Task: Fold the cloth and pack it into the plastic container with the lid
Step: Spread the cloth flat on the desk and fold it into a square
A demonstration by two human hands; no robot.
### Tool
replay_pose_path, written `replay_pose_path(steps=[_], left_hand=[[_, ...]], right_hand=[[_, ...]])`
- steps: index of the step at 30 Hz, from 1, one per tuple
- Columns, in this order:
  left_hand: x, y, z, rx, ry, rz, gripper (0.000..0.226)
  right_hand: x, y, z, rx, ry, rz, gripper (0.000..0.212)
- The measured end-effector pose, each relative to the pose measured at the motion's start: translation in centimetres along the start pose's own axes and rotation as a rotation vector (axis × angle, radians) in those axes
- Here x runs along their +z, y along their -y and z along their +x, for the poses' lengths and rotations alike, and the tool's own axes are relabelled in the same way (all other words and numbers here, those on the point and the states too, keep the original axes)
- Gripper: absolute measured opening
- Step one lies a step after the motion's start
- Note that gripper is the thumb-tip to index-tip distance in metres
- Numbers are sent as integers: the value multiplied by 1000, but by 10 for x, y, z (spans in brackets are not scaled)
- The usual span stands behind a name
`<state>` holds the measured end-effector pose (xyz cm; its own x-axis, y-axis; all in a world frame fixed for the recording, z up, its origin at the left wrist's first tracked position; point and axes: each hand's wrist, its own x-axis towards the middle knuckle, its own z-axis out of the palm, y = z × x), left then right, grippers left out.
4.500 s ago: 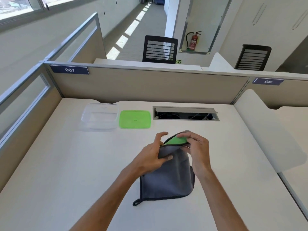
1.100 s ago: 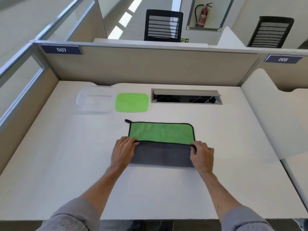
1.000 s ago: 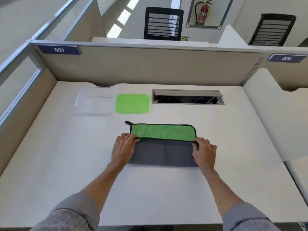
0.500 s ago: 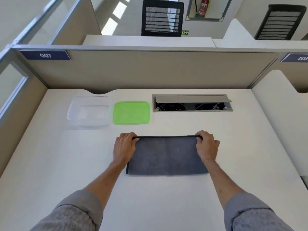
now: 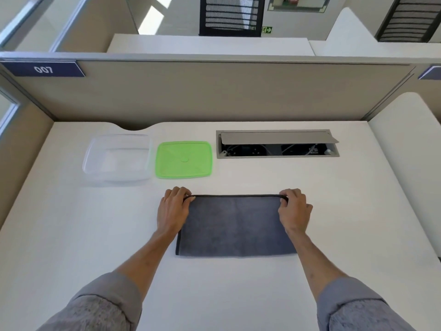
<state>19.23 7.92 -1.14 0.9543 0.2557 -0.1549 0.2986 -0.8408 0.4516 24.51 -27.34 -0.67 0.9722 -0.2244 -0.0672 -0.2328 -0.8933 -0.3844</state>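
Folded now: the green half has vanished under the grey.
Both my left hand [image 5: 173, 210] and right hand [image 5: 294, 209] pinch the far corners of the dark-edged grey microfibre cloth [image 5: 235, 225], flat on the white worktop [image 5: 59, 235].

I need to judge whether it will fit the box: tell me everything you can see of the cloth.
The cloth is a dark grey, soft-looking towel with black edging, lying flat on the white desk as a wide rectangle, apparently folded double. The left hand and right hand pinch its two far corners. It lies nearer the person than the green lid and the clear container, touching neither.
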Motion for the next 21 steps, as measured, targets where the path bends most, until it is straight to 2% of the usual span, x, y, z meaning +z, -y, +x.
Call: replay_pose_path(steps=[6, 11, 16, 21], left_hand=[[10, -1, -14, 19, -74, 65, 31], [32, -9, -53, 190, -90, 145, 41], [55, -13, -94, 286, -31, 179, 58], [61, 2, -112, 269, -27, 210, 66]], right_hand=[[3, 2, -11, 13, -15, -56, 33], [8, 3, -56, -26, -54, -80, 45], [21, -15, -110, 117, -53, -65, 53], [14, -24, -129, 306, -100, -29, 49]])
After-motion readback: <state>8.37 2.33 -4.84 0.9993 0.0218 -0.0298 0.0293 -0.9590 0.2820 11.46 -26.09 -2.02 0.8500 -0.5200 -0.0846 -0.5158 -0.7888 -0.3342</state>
